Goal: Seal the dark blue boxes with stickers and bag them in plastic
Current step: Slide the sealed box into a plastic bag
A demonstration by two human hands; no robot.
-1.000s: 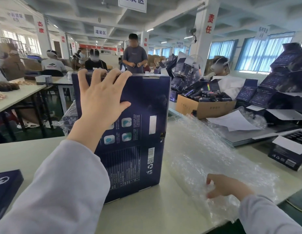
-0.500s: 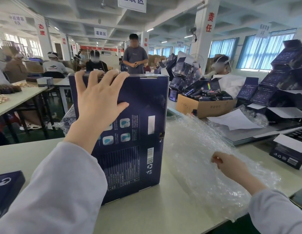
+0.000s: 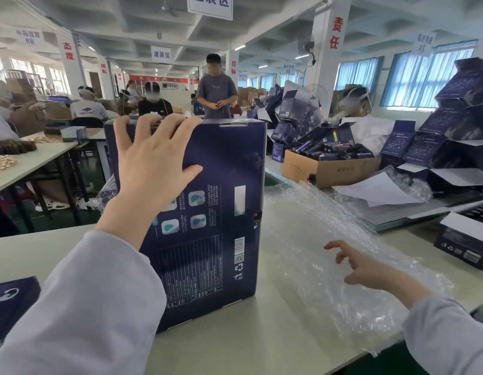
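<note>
Honestly, left hand (image 3: 156, 169) gripping the upright dark blue box (image 3: 221, 212) one-handed is risking tipping it; right hand (image 3: 370, 269) is hovering loose-fingered over the plastic bag (image 3: 316, 226).

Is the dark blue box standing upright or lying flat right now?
Upright. The dark blue box stands on end on the table, with the left hand gripping its top edge.

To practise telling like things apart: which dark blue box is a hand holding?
The upright box at centre: the left hand grips its top edge. The flat box far left and stacked boxes at right lie untouched.
</note>
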